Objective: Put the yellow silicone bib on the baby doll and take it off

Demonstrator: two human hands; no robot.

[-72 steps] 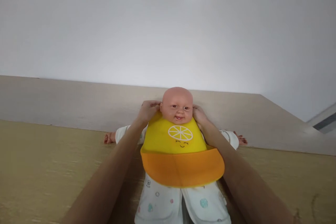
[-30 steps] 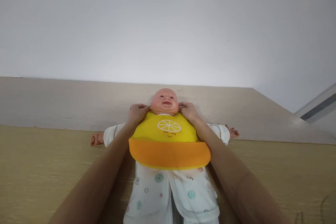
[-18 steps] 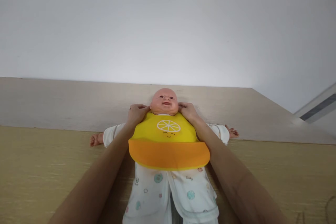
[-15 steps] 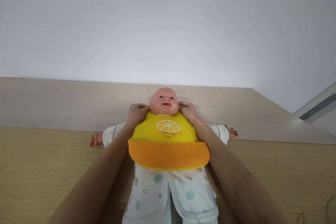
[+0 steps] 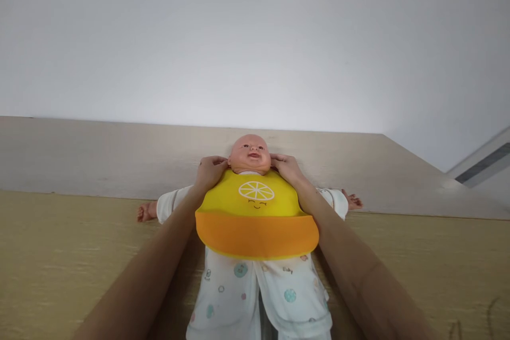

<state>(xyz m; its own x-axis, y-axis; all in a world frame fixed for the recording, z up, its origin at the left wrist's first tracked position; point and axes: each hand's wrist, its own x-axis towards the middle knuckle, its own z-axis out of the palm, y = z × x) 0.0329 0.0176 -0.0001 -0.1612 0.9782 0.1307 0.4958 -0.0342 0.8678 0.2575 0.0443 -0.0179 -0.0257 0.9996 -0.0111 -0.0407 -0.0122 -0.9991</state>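
Observation:
A baby doll (image 5: 250, 150) lies on its back in the middle of the head view, its arms spread out to both sides. Over its chest lies a yellow silicone bib (image 5: 223, 196) with a white citrus slice, a smiling face and an orange catch pocket (image 5: 257, 236). My left hand (image 5: 212, 171) is at one side of the doll's neck, fingers closed at the bib's neck band. On the other side my right hand (image 5: 287, 167) has its fingers bent in behind the neck. The fingertips of both hands are partly hidden by the doll's head and neck.
The doll wears white printed clothes (image 5: 227, 287). It rests on a wood-grain tabletop (image 5: 79, 255) with a paler strip (image 5: 99, 156) at the back. A white panel (image 5: 255, 48) rises behind that strip.
The doll's head has tipped very slightly to the right. My hands stay at both sides of its neck, with only small finger movement.

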